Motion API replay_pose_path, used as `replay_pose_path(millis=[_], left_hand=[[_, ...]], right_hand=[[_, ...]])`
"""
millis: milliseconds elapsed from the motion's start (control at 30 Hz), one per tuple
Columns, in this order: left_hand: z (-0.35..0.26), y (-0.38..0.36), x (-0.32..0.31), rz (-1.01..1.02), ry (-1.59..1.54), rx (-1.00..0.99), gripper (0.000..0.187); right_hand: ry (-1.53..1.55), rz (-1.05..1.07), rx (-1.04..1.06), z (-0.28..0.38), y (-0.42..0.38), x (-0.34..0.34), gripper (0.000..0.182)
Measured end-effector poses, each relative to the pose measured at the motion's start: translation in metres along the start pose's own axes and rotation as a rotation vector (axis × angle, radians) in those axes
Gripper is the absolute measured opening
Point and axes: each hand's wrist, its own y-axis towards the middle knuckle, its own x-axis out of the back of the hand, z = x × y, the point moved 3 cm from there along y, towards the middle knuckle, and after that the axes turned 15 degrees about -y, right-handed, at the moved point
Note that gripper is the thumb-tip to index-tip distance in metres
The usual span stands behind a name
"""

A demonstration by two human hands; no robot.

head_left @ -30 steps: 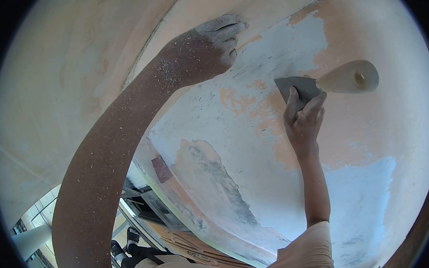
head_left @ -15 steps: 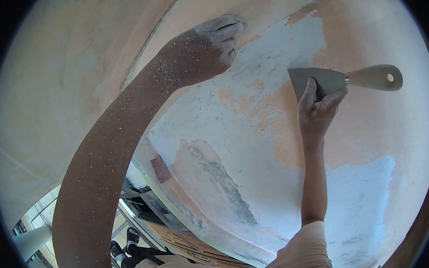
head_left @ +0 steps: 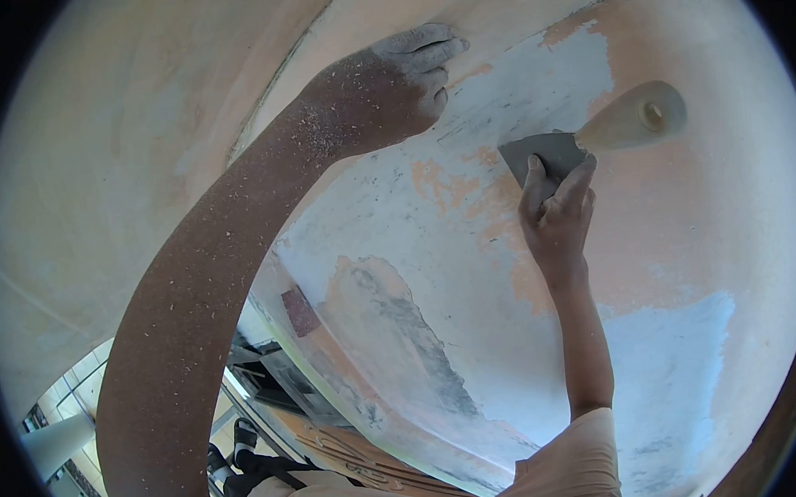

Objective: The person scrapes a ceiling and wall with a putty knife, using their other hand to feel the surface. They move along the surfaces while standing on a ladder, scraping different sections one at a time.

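Observation:
My right hand point(head_left: 557, 200) grips a putty knife by its grey blade point(head_left: 551, 153), the thumb lying across the blade's face. The knife's pale handle point(head_left: 630, 124), with a hanging hole near its end, points up and to the right, free of my fingers. Farther up and left, my left hand point(head_left: 420, 67) rests against the patchy plastered wall point(head_left: 396, 213). Its dusty fingers reach out over the surface and nothing shows in them; the palm side is hidden. White specks cover the left wrist and forearm.
A reddish-brown patch or piece point(head_left: 300, 312) is at the wall's lower left edge. Below are a dark framed object point(head_left: 265, 381), a tiled floor and feet in sandals point(head_left: 244, 436). A pale cylinder point(head_left: 59, 443) stands at the lower left.
My right hand has moved left with the putty knife, turning it so the handle tips upward. The left hand stays at nearly the same spot on the wall.

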Motion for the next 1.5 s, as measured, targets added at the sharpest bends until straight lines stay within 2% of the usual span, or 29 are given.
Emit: replay_pose_path(millis=[33,100,167,300,400,433,533,567,700,967,1067,1200,1233,1333,1433,1500], left_hand=[[0.0,0.0,0.0,-0.003,0.008,-0.005,0.008],[0.0,-0.001,0.0,-0.012,0.023,-0.004,0.008],[0.0,0.0,0.002,-0.008,0.02,-0.007,0.009],[0.0,-0.001,0.002,-0.051,-0.001,0.002,0.008],[-0.001,0.0,0.002,0.014,0.037,-0.005,0.009],[0.0,0.0,0.002,0.008,0.038,-0.006,0.009],[-0.001,-0.001,0.003,0.0,0.02,0.004,0.009],[0.0,-0.001,0.004,0.002,0.009,0.004,0.009],[-0.002,-0.001,0.003,-0.011,0.037,0.023,0.008],[0.0,0.0,0.004,0.004,0.016,-0.006,0.009],[-0.002,0.001,0.006,-0.018,0.023,-0.001,0.01],[-0.001,0.002,0.007,-0.045,0.023,-0.014,0.012],[-0.002,0.001,0.007,-0.05,0.013,-0.015,0.012],[-0.001,0.002,0.01,-0.032,0.008,-0.023,0.011],[-0.002,0.004,0.011,-0.028,0.004,-0.052,0.008],[-0.002,0.005,0.014,-0.04,0.003,-0.077,0.008]], right_hand=[[-0.028,0.076,-0.128,-0.003,0.004,0.004,0.038],[-0.039,-0.043,-0.152,-0.009,0.005,0.005,0.038],[-0.011,-0.054,-0.04,-0.003,-0.003,0.003,0.039],[0.095,-0.115,-0.288,-0.02,0.001,0.011,0.038],[-0.025,-0.016,0.033,0.003,-0.009,0.01,0.036],[-0.03,-0.007,-0.01,-0.004,-0.011,0.011,0.036],[0.115,0.022,-0.325,-0.014,-0.015,0.011,0.042],[0.0,0.056,-0.157,-0.006,-0.02,0.007,0.036],[0.091,-0.09,-0.288,-0.011,-0.005,0.012,0.029],[0.013,-0.018,-0.034,0.004,-0.015,0.011,0.035],[0.159,-0.179,-0.233,-0.015,-0.018,0.005,0.037],[0.081,0.013,-0.11,-0.001,-0.029,0.001,0.036],[0.155,-0.045,-0.23,-0.005,-0.029,0.0,0.036],[0.007,0.064,-0.289,-0.001,-0.037,-0.006,0.047],[0.212,0.029,-0.284,-0.003,-0.044,-0.015,0.059],[0.238,-0.082,-0.286,-0.004,-0.049,-0.019,0.061]])
